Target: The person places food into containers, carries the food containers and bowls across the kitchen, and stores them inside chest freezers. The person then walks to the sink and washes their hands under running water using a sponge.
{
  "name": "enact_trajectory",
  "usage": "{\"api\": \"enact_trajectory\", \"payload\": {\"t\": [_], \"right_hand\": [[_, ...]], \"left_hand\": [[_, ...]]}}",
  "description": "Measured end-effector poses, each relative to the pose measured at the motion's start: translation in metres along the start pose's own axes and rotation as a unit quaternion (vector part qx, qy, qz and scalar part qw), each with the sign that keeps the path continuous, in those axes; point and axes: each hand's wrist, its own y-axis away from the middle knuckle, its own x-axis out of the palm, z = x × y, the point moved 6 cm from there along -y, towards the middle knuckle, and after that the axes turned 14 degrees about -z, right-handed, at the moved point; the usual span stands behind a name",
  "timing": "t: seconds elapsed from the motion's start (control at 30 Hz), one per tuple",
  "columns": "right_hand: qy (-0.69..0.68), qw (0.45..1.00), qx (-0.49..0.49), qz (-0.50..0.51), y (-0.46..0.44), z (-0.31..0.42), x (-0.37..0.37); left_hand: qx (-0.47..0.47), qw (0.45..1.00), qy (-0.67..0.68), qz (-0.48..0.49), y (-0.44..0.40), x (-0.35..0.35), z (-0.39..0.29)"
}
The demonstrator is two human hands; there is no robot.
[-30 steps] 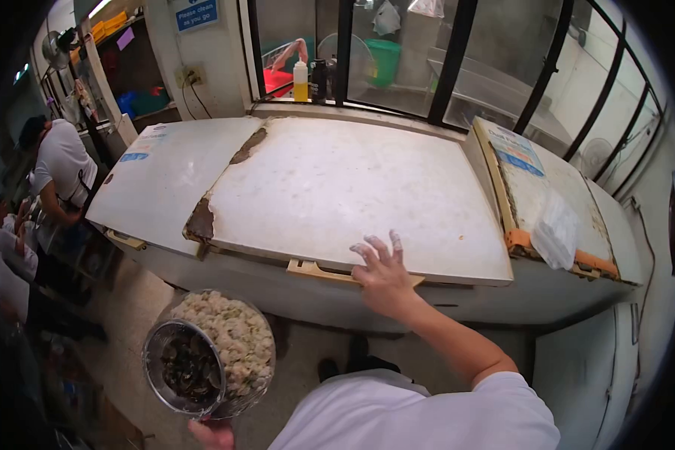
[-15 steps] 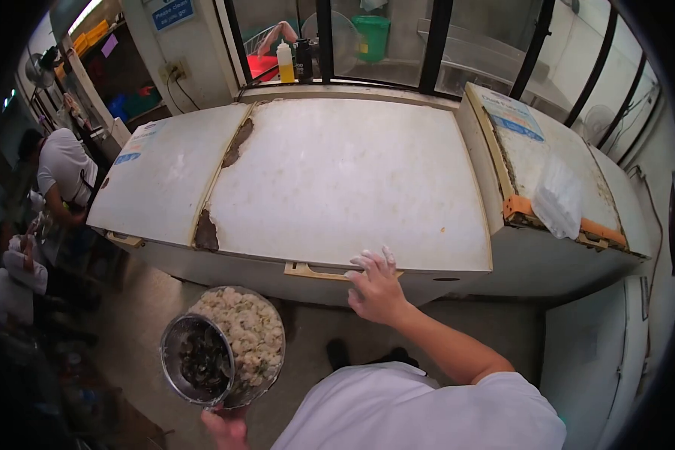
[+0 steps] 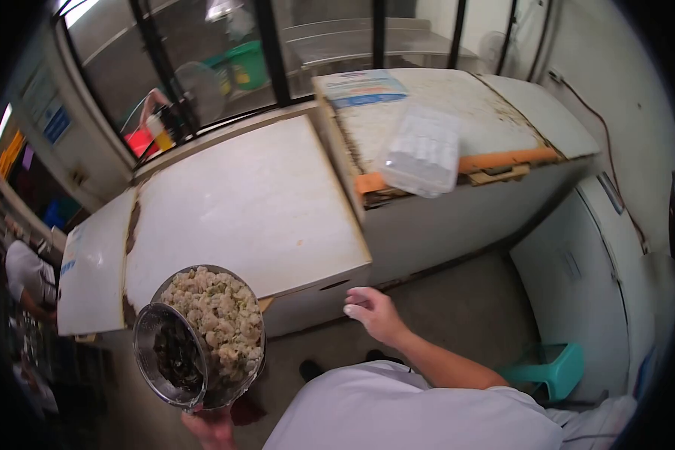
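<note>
My left hand [image 3: 210, 427] is closed on the near edge of a large bowl [image 3: 256, 367] heaped with pale, lumpy food pieces [image 3: 217, 311]. A smaller metal bowl [image 3: 144, 364] overlaps its left side, tilted, with dark, wet-looking pieces [image 3: 176, 352] inside. Whether my fingers also grip the smaller bowl is hidden. My right hand [image 3: 379, 315] hangs in the air just off the front corner of the white chest freezer [image 3: 255, 202]. Its fingers are curled in, whitish at the tips, and nothing shows in them.
A second, rust-stained freezer [image 3: 457, 97] stands to the right, with a clear plastic container [image 3: 421, 154] on its front edge. A teal stool [image 3: 562, 371] sits by a white cabinet [image 3: 577, 277] at lower right. Another person [image 3: 28, 274] is at the far left.
The view has swung right. My right hand has left the freezer's front edge and its fingers have curled. The bowls, still in my left hand, now appear in front of the freezer's front edge.
</note>
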Motion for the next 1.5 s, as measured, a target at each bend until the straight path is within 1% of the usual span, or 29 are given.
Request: {"api": "enact_trajectory", "payload": {"t": [0.03, 0.07, 0.1, 0.17, 0.2, 0.23, 0.27, 0.3, 0.33, 0.37, 0.4, 0.43, 0.5, 0.57, 0.63, 0.67, 0.77, 0.83, 0.87, 0.9, 0.93, 0.97, 1.1, 1.13, 1.23, 1.33, 1.37, 1.4, 1.5], "right_hand": [[-0.086, 0.992, 0.085, 0.034, 0.001, -0.011, 0.002], [-0.125, 0.980, 0.143, 0.064, 0.002, -0.021, 0.009], [-0.164, 0.961, 0.199, 0.097, 0.001, -0.029, 0.012], [-0.252, 0.925, 0.214, 0.185, 0.004, -0.036, 0.006], [-0.302, 0.881, 0.298, 0.210, 0.016, 0.038, -0.023], [-0.349, 0.847, 0.313, 0.250, 0.011, 0.043, -0.031], [-0.324, 0.869, 0.291, 0.234, 0.005, 0.043, -0.050], [-0.312, 0.882, 0.296, 0.192, 0.003, 0.034, -0.073], [-0.304, 0.892, 0.304, 0.143, 0.019, 0.020, -0.102], [-0.295, 0.899, 0.312, 0.090, 0.020, 0.010, -0.132], [-0.283, 0.909, 0.295, 0.079, 0.024, -0.003, -0.157], [-0.295, 0.906, 0.300, 0.045, 0.028, -0.012, -0.170], [-0.304, 0.910, 0.279, -0.031, 0.036, -0.023, -0.219], [-0.373, 0.881, 0.282, -0.080, 0.060, -0.042, -0.262], [-0.406, 0.857, 0.270, -0.165, 0.086, -0.041, -0.293], [-0.428, 0.846, 0.255, -0.189, 0.070, -0.072, -0.203], [-0.444, 0.817, 0.229, -0.288, 0.097, -0.058, -0.216], [-0.442, 0.800, 0.192, -0.356, 0.114, -0.046, -0.196], [-0.442, 0.791, 0.182, -0.382, 0.118, -0.052, -0.188], [-0.499, 0.763, 0.192, -0.364, 0.100, -0.110, -0.129], [-0.485, 0.770, 0.166, -0.381, 0.100, -0.117, -0.141], [-0.479, 0.774, 0.143, -0.390, 0.104, -0.114, -0.142], [-0.453, 0.783, 0.081, -0.418, 0.100, -0.114, -0.149], [-0.512, 0.751, 0.113, -0.402, 0.101, -0.118, -0.111], [-0.495, 0.763, 0.041, -0.414, 0.096, -0.102, -0.167], [-0.497, 0.760, -0.018, -0.418, 0.092, -0.099, -0.178], [-0.531, 0.729, -0.001, -0.433, 0.086, -0.117, -0.105], [-0.516, 0.735, -0.039, -0.439, 0.082, -0.106, -0.142], [-0.511, 0.738, -0.076, -0.433, 0.080, -0.088, -0.206]], "left_hand": [[-0.007, 0.999, -0.030, 0.035, 0.010, 0.021, 0.014], [-0.012, 0.996, -0.057, 0.074, 0.010, 0.028, 0.029], [-0.030, 0.994, -0.046, 0.095, 0.006, 0.025, 0.047], [-0.062, 0.989, -0.025, 0.133, -0.010, 0.015, 0.086], [-0.080, 0.988, -0.085, 0.097, 0.061, 0.084, 0.078], [-0.076, 0.988, -0.103, 0.081, 0.049, 0.082, 0.096], [-0.075, 0.985, -0.117, 0.100, 0.059, 0.102, 0.121], [-0.078, 0.981, -0.131, 0.122, 0.065, 0.119, 0.150], [-0.098, 0.977, -0.145, 0.125, 0.062, 0.100, 0.173], [-0.129, 0.968, -0.147, 0.156, 0.072, 0.117, 0.197], [-0.148, 0.961, -0.161, 0.168, 0.068, 0.119, 0.219], [-0.162, 0.954, -0.188, 0.166, 0.066, 0.129, 0.226], [-0.180, 0.932, -0.261, 0.178, 0.074, 0.157, 0.266], [-0.207, 0.905, -0.317, 0.197, 0.073, 0.166, 0.304], [-0.249, 0.867, -0.358, 0.242, 0.084, 0.190, 0.335], [-0.266, 0.845, -0.381, 0.265, 0.001, 0.183, 0.286], [-0.350, 0.784, -0.417, 0.300, -0.008, 0.215, 0.317], [-0.387, 0.749, -0.428, 0.325, -0.021, 0.224, 0.317], [-0.404, 0.735, -0.440, 0.320, -0.035, 0.222, 0.318], [-0.390, 0.723, -0.473, 0.320, -0.082, 0.215, 0.294], [-0.416, 0.708, -0.458, 0.341, -0.100, 0.210, 0.318], [-0.434, 0.694, -0.450, 0.358, -0.108, 0.209, 0.325], [-0.427, 0.677, -0.445, 0.402, -0.118, 0.212, 0.348], [-0.392, 0.674, -0.511, 0.361, -0.114, 0.224, 0.305], [-0.392, 0.689, -0.475, 0.382, -0.086, 0.228, 0.350], [-0.389, 0.697, -0.444, 0.407, -0.068, 0.228, 0.357], [-0.383, 0.680, -0.489, 0.391, -0.103, 0.225, 0.306], [-0.383, 0.677, -0.479, 0.408, -0.089, 0.236, 0.333], [-0.348, 0.693, -0.464, 0.429, -0.046, 0.263, 0.380]]}}
